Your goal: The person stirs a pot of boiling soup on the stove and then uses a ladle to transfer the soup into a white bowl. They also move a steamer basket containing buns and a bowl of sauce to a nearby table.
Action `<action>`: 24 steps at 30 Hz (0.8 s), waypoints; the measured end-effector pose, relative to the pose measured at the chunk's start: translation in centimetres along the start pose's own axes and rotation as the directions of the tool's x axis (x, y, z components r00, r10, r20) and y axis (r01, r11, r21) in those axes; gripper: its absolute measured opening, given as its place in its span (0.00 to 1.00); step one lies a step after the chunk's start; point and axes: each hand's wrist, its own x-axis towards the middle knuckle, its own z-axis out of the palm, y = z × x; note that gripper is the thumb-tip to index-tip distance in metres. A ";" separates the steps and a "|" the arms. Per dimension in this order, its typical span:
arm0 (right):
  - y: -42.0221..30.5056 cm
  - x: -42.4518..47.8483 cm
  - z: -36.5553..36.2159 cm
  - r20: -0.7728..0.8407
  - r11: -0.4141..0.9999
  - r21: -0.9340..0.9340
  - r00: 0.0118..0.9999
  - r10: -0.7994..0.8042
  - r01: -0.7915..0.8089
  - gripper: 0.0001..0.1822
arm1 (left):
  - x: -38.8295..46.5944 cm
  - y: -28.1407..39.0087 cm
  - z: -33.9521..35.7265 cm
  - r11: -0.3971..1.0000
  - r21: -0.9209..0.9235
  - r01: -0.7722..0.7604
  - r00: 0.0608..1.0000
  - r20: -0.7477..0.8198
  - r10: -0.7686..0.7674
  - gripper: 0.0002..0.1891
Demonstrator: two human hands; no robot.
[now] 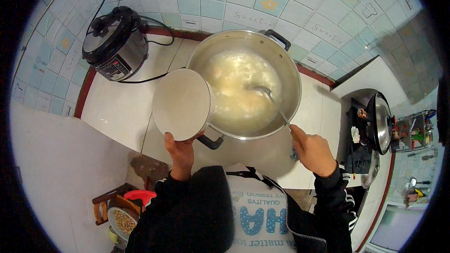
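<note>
A large stainless steel pot (197, 51) stands on the tiled counter in front of me. Cloudy yellowish liquid (239, 77) with pale lumps fills its lower part. My right hand (313, 153) grips the handle of a metal ladle (279, 109), whose head is partly sunk in the liquid. At the pot's left rim, my left hand (181, 153) holds a pale round bowl (182, 103), thumb on its near edge. Whether the bowl's smooth pale surface is its inside or its contents, I cannot tell. The pot's near black handle (211, 142) shows beside my left hand.
An electric pressure cooker (116, 47) with a black cord stands at the back left. To the right are a lidded wok (381, 123) on a black cooktop (358, 154) and a rack (416, 131). Lower left, a wooden chair (102, 212) stands near a bowl of peanut-like pieces (123, 219).
</note>
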 end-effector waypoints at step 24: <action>-2.0 -1.4 0.1 0.061 0.979 0.088 0.980 -0.192 0.186 0.25 | 0.3 -0.7 -1.1 0.999 -0.031 0.011 0.999 0.051 -0.010 0.37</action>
